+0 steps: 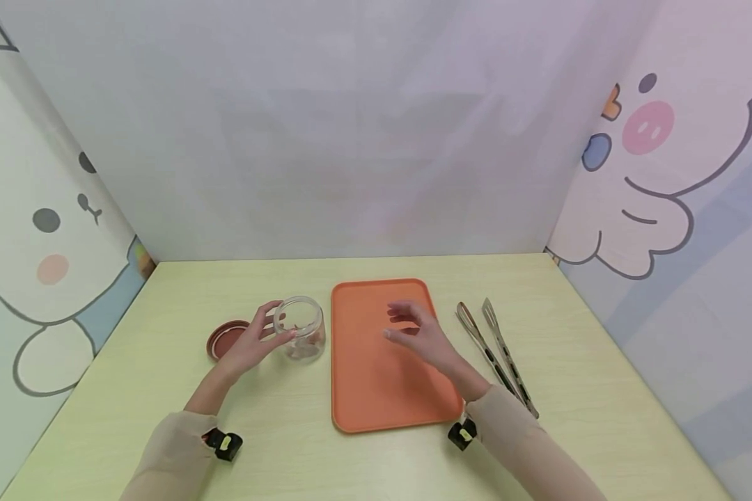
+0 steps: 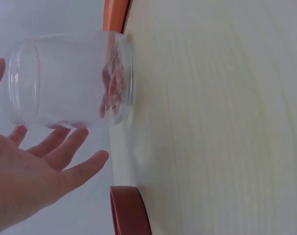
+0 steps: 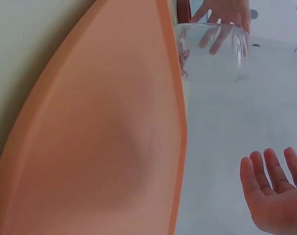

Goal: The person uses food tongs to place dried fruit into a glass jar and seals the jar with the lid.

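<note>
A clear glass jar [image 1: 307, 344] without a lid stands upright on the table, left of the orange tray. Several reddish-brown dried pieces [image 2: 113, 85] lie in its bottom. Beside the jar, my left hand [image 1: 257, 341] has its thumb near the rim and its loosely spread fingers at the wall; some show through the glass. Over the tray [image 1: 376, 390] hovers my right hand [image 1: 423, 337], holding nothing, its fingers slightly bent and apart from the thumb. A red-brown round lid [image 1: 225, 339] lies on the table, partly behind the left hand.
Metal tongs [image 1: 507, 355] with dark grips lie right of the tray, partly behind the right forearm. A pale wall cloth [image 1: 351, 139] borders the back of the light wooden table [image 1: 276, 438], and cartoon-printed cloths hang at both sides.
</note>
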Demonstrator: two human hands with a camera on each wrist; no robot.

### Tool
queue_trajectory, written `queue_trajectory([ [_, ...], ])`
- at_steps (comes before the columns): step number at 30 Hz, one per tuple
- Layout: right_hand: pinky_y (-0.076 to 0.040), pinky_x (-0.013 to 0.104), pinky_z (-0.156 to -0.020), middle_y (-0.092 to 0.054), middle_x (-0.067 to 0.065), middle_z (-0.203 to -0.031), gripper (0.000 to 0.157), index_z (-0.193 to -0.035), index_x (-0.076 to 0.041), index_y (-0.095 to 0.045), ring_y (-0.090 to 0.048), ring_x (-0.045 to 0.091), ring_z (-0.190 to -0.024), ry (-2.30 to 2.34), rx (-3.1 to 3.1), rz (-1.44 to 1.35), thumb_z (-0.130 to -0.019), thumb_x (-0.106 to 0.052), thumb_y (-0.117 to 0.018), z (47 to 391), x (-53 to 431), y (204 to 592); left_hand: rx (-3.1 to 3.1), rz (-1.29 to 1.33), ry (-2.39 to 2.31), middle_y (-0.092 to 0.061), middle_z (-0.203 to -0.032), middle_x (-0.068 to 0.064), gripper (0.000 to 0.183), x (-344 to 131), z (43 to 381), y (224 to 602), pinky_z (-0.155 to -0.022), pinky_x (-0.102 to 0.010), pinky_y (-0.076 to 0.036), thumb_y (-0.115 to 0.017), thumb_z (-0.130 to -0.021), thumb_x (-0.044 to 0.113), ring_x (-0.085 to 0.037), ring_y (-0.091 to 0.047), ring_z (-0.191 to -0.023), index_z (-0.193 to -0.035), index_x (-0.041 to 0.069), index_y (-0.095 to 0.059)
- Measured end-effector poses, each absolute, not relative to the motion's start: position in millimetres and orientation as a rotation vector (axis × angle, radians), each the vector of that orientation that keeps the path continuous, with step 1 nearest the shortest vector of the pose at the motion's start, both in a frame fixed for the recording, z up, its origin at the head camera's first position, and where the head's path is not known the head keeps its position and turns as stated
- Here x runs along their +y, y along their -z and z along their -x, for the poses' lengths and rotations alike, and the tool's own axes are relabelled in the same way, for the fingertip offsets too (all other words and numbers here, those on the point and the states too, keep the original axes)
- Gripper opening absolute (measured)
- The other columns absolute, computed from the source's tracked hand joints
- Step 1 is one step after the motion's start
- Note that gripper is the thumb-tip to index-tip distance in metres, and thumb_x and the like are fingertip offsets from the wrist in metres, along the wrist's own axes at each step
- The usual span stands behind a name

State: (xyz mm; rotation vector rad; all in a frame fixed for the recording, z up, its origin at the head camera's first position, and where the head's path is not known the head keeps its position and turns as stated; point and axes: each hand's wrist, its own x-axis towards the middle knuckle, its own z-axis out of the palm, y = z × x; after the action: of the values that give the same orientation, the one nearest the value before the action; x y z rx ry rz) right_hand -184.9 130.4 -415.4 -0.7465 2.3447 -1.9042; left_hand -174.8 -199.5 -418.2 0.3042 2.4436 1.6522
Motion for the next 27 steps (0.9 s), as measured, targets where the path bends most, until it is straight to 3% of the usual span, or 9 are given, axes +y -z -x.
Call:
queue_trajectory([
  [7, -0.042, 0.040, -0.083, -0.050, 0.014, -0.112, 0.044, -0.121, -0.001, -0.046, -0.046, 0.036, -0.105, 1.853, 2.340, 0.742, -0.081, -0.009, -0.064, 174, 107, 384, 2.455, -0.304, -1.641, -0.026, -0.136, -0.023, 0.069, -200, 175, 418, -0.089, -0.056, -0.029, -0.057, -0.085, 0.035, -0.040, -0.027, -0.122, -0.137, 0.017, -0.015],
  [10, -0.041, 0.037, -0.084, -0.050, 0.013, -0.114, 0.046, -0.123, -0.001, -0.044, -0.046, 0.033, -0.106, 1.802, 2.328, 0.712, -0.082, -0.009, -0.063, 173, 101, 377, 2.448, -0.317, -1.641, -0.024, -0.136, -0.025, 0.068, -198, 171, 413, -0.089, -0.056, -0.029, -0.056, -0.087, 0.032, -0.041, -0.027, -0.122, -0.137, 0.014, -0.014],
  [27, -0.039, 0.039, -0.087, -0.049, 0.014, -0.113, 0.048, -0.124, -0.002, -0.043, -0.044, 0.034, -0.108, 1.793, 2.189, 0.705, -0.081, -0.005, -0.063, 182, 71, 391, 2.431, -0.311, -1.659, -0.025, -0.136, -0.024, 0.069, -200, 174, 417, -0.090, -0.056, -0.028, -0.057, -0.085, 0.035, -0.040, -0.027, -0.122, -0.137, 0.018, -0.015],
])
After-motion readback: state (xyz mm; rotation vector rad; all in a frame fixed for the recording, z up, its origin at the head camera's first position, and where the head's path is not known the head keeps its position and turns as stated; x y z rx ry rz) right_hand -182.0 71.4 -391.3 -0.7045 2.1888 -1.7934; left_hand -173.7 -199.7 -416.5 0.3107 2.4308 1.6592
